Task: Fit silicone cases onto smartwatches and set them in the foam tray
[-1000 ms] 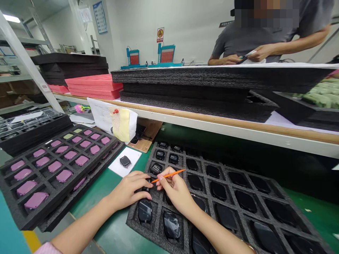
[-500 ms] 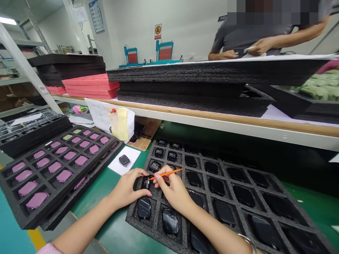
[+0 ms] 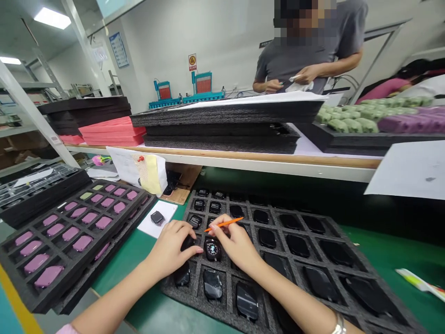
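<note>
A black foam tray (image 3: 313, 260) with many pockets lies on the green bench, holding several small black watch-like devices. My left hand (image 3: 172, 250) rests curled on the tray's near-left part, its fingertips on a black device (image 3: 188, 242) in a pocket. My right hand (image 3: 236, 243) pinches a thin orange stick (image 3: 223, 224) and touches another black device (image 3: 212, 249), which shows its back side. Both hands sit close together over neighbouring pockets.
A second foam tray (image 3: 45, 273) with pink devices lies at left. One loose black device (image 3: 157, 217) sits on white paper. The shelf (image 3: 243, 160) above carries stacked black and red foam sheets. Another person stands behind it, handling something.
The camera tilted up and shifted right, showing more of the shelf and the person. My hands stayed on the tray; a device lying back-up now shows under my right hand.
</note>
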